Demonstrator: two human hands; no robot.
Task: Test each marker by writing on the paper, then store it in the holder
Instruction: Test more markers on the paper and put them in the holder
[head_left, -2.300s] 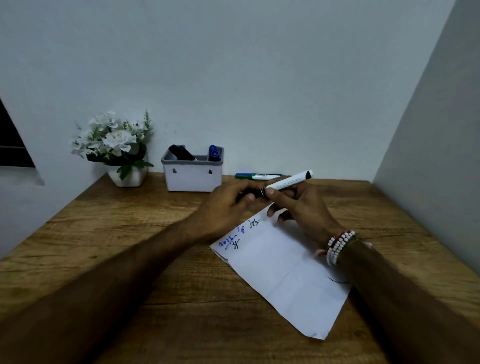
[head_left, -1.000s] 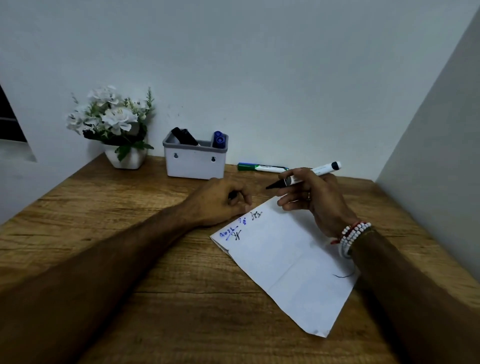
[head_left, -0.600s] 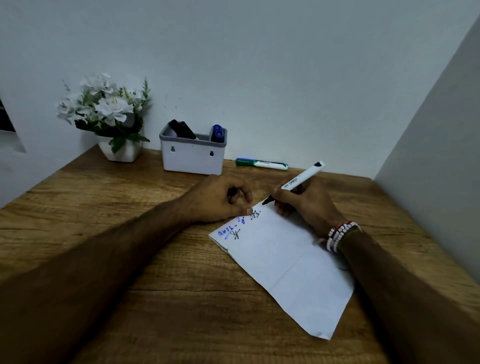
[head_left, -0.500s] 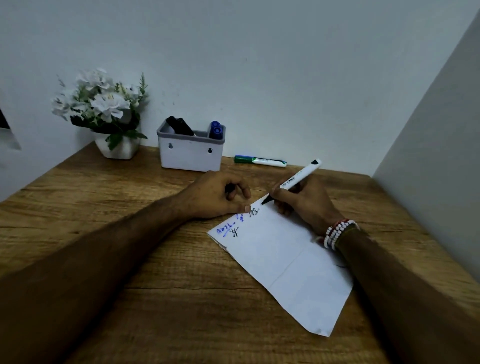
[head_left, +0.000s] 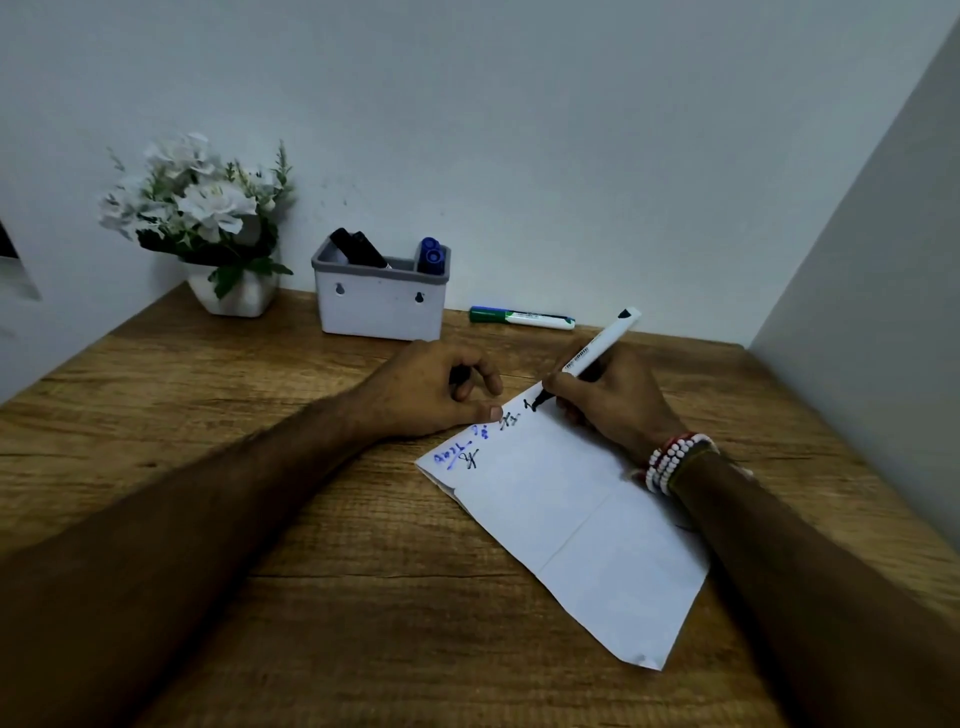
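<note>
Grip of the right hand (head_left: 613, 405) clamps the black marker (head_left: 597, 347), its tip touching the paper (head_left: 571, 519) just below. Left hand (head_left: 426, 392), beside it, curls round a dark cap (head_left: 460, 375), thumb on the paper's edge. Holder (head_left: 382, 309) stands beyond both on the table (head_left: 260, 519).

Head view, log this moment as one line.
right hand: grips black marker, tip on paper | left hand: holds cap, by paper | green marker: on table | holder: four markers
</note>
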